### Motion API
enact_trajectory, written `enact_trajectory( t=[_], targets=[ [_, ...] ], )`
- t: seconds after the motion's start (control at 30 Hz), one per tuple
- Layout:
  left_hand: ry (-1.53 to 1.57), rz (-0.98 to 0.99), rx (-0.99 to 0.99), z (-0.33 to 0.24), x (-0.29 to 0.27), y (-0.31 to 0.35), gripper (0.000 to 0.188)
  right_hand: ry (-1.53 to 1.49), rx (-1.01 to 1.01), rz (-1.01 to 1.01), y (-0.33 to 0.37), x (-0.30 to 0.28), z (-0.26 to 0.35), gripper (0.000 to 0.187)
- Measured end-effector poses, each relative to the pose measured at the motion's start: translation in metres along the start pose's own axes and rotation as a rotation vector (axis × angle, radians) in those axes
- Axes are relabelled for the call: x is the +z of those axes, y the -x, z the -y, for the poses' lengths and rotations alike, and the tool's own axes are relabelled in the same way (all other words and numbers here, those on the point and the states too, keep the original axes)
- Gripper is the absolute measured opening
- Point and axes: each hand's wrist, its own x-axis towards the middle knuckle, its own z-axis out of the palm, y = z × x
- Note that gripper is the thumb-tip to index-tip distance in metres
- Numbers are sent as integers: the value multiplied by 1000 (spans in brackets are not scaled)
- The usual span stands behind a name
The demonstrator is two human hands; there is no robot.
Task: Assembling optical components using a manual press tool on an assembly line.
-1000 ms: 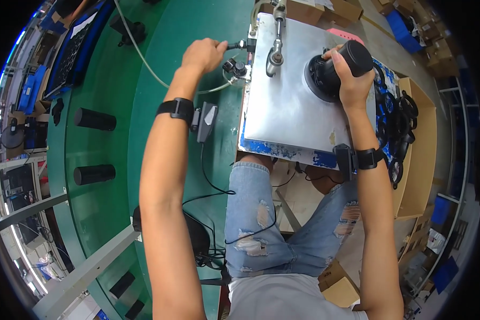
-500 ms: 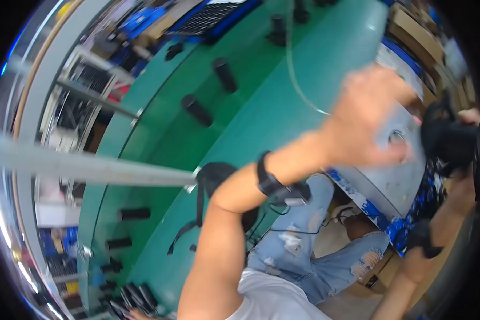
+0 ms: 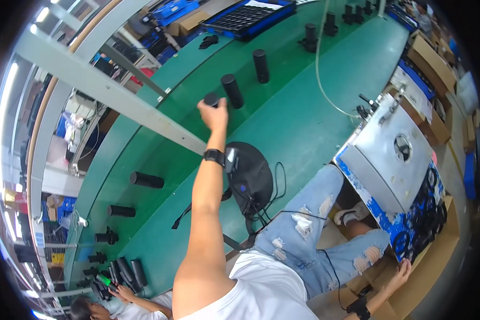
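My left hand (image 3: 214,113) reaches out over the green bench, its fingers closed around a short black cylinder (image 3: 212,98). A second black cylinder (image 3: 232,90) stands upright just to the right of it, and another black cylinder (image 3: 260,66) farther along. At the lower right, my right hand (image 3: 402,273) rests its fingertips by the near corner of a blue, paint-worn tabletop (image 3: 393,234). Its fingers look stretched and slightly apart, with nothing visible in them. Beside them lies a heap of black rings (image 3: 424,221).
A grey metal machine (image 3: 381,160) with a round opening sits on the blue tabletop. A black bag (image 3: 250,176) with cables lies near my left forearm. A grey post (image 3: 112,96) crosses the left side. A co-worker's hand (image 3: 124,293) is at lower left, near several black cylinders.
My left hand has swung left from above the metal machine to the cylinder on the green bench. My right hand has come down from the far right, where a black object was beside it.
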Motion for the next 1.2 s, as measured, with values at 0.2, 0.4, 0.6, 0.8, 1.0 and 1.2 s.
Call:
enact_trajectory(
  t=[0.2,0.4,0.6,0.8,1.0,1.2],
  targets=[
    [-84,-13,-178,34,15,-21,64,50,-46,-54,3,-38,-70,30],
    [-580,-166,140,-5,5,-33,68,224,267,54,-8,49,-53,36],
    [-148,155,1054,-62,10,51,50,-62,548,-19,-14,60,-51,51],
    [165,652,998,-110,1,158,39,-354,689,-197,-41,59,-76,60],
    [385,872,930,-134,-6,230,32,-327,558,-276,-18,62,-85,37],
    [599,1544,586,-182,-23,325,39,-214,-56,-110,45,71,48,28]
  ],
)
